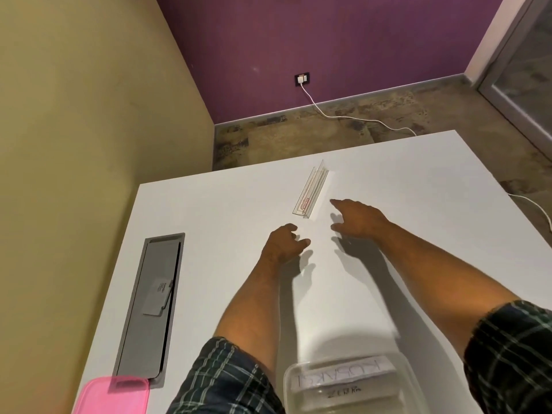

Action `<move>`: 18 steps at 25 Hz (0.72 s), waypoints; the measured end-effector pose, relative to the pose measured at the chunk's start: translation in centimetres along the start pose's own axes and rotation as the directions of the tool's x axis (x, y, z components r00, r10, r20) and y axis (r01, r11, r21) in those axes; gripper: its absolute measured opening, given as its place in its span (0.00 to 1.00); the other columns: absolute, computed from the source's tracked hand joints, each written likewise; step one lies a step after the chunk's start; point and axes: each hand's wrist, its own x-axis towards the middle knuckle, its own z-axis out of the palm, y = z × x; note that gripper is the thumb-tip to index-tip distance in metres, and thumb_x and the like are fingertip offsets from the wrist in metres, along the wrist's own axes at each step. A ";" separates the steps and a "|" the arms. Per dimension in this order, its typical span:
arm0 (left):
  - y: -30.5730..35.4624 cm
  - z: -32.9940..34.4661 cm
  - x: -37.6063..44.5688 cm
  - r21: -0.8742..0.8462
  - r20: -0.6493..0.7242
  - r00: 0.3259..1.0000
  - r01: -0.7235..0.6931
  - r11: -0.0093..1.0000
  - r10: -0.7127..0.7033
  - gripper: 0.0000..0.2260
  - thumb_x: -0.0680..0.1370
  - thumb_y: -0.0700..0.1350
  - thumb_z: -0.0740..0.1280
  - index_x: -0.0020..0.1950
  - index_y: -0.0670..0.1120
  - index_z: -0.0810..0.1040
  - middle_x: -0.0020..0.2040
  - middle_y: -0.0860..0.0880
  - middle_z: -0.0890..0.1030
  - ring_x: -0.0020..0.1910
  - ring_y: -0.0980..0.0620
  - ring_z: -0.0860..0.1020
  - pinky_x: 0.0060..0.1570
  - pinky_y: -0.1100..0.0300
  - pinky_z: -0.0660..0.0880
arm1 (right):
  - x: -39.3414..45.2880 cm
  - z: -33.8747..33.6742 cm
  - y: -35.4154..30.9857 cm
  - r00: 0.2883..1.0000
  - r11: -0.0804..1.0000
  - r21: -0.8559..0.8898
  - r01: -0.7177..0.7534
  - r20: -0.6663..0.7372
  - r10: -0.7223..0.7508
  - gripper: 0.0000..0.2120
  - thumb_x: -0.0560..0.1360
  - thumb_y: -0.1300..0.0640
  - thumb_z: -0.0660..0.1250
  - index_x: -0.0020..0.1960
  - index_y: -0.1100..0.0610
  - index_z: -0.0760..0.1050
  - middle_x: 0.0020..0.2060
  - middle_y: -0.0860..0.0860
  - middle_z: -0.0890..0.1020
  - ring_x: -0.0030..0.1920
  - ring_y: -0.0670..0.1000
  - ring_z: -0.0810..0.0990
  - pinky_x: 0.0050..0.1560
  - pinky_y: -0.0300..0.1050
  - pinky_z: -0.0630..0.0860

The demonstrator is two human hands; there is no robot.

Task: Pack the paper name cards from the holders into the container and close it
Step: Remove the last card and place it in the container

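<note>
Head view: white table (388, 180), seen from above, both arms stretched forward.
Pink lid (112, 395): flat at near left corner, off the container, touching the grey panel's near end.
Grey cable panel (149, 309): set into tabletop at left, a small white slip lying on it.
Left hand (282, 243): fingers loosely curled, holding nothing, hovering near the holder's near end.
Clear holder (310, 191): lying near the table's centre, paper card with red print inside, between and beyond both hands.
Right hand (357, 218): fingers spread, empty, just right of holder, apart from it.
Container (343, 386): clear, uncovered, at near edge, handwritten name cards inside.
</note>
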 end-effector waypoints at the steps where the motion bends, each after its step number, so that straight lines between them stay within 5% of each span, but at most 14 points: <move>1: 0.1 0.3 1.0 -0.048 -0.021 1.000 -0.002 0.999 0.001 0.29 0.76 0.52 0.72 0.75 0.44 0.70 0.67 0.45 0.79 0.61 0.48 0.80 0.60 0.61 0.75 | 1.2 0.1 -0.1 1.000 1.000 0.011 0.000 0.013 0.000 0.37 0.77 0.44 0.66 0.81 0.48 0.54 0.76 0.51 0.67 0.72 0.56 0.70 0.67 0.54 0.72; 4: 0.4 1.3 4.0 -0.258 -0.036 0.999 0.020 0.966 -0.031 0.30 0.77 0.47 0.70 0.78 0.46 0.66 0.71 0.44 0.74 0.56 0.49 0.80 0.47 0.70 0.79 | 4.5 0.9 -0.5 0.999 0.994 0.100 -0.034 0.041 0.030 0.36 0.78 0.48 0.64 0.81 0.48 0.52 0.77 0.51 0.66 0.73 0.56 0.69 0.69 0.53 0.70; 7: 0.9 2.2 6.4 -0.431 -0.054 0.998 0.004 0.902 -0.030 0.27 0.78 0.41 0.69 0.77 0.45 0.66 0.67 0.48 0.74 0.64 0.42 0.78 0.62 0.47 0.78 | 6.4 2.3 -0.9 0.996 0.978 0.199 -0.053 0.087 0.037 0.35 0.80 0.52 0.62 0.82 0.49 0.50 0.77 0.52 0.66 0.74 0.56 0.69 0.72 0.52 0.68; 10: 1.5 2.9 8.3 -0.565 -0.070 0.995 0.018 0.825 -0.069 0.21 0.79 0.37 0.67 0.72 0.47 0.72 0.57 0.52 0.75 0.59 0.42 0.81 0.60 0.42 0.79 | 7.5 3.8 -1.3 0.988 0.966 0.250 -0.066 0.150 0.029 0.36 0.80 0.57 0.61 0.82 0.49 0.45 0.76 0.54 0.68 0.71 0.57 0.71 0.69 0.49 0.69; 15: 1.8 3.8 10.1 -0.516 -0.123 0.985 0.041 0.856 -0.122 0.09 0.79 0.38 0.64 0.57 0.46 0.80 0.47 0.48 0.83 0.45 0.45 0.80 0.55 0.43 0.80 | 8.3 4.5 -2.0 0.988 0.906 0.415 -0.085 0.153 0.023 0.37 0.79 0.61 0.60 0.82 0.48 0.46 0.77 0.56 0.65 0.74 0.57 0.68 0.71 0.48 0.67; 18: 1.9 3.9 10.0 -0.491 -0.190 0.968 0.049 0.870 -0.162 0.09 0.79 0.41 0.65 0.54 0.44 0.83 0.48 0.45 0.86 0.46 0.44 0.83 0.52 0.50 0.81 | 8.1 4.7 -1.9 0.990 0.877 0.474 -0.079 0.139 0.015 0.36 0.78 0.62 0.59 0.82 0.47 0.50 0.78 0.53 0.64 0.76 0.55 0.65 0.74 0.48 0.64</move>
